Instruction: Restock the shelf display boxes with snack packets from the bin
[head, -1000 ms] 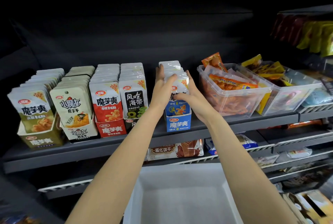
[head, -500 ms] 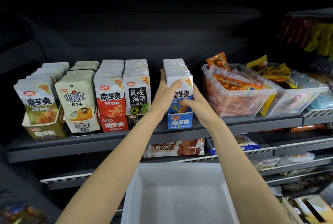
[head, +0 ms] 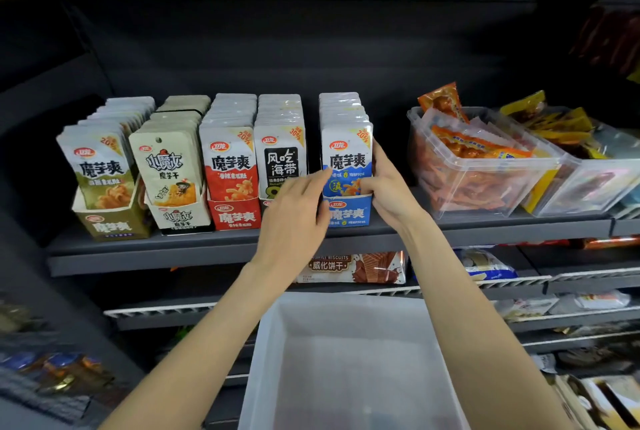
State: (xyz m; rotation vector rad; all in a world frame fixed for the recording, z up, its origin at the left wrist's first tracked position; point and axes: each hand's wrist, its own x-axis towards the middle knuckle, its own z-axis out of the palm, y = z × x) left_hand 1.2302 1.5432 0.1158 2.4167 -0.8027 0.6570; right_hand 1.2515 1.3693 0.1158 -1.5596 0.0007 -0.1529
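The dark grey metal shelf (head: 207,249) carries a row of five cardboard display boxes, each filled with upright flat foil snack packets. Below it, nearest the camera, sits the white translucent plastic bin (head: 349,360); its smooth floor shows no packets. To the right on the shelf stands a clear rigid plastic tub (head: 485,187) of loose orange packets, with a second clear tub (head: 595,183) of yellow packets beside it.

The blue-and-white cardboard display box (head: 347,215) is the rightmost of the row, set apart by a gap from the black-and-white packet box (head: 280,159). Its front blue-and-white glossy snack packet (head: 346,159) stands upright in the box. The right hand (head: 388,194) holds this packet's right edge, with the thumb lying across its lower front face and the fingers behind the edge. The left hand (head: 294,218) is relaxed and loosely spread, its fingertips (head: 323,175) at the packet's left edge; whether they touch cannot be told.

Further left stand the red box (head: 233,216), the cream box (head: 180,218) and the olive box (head: 110,225).
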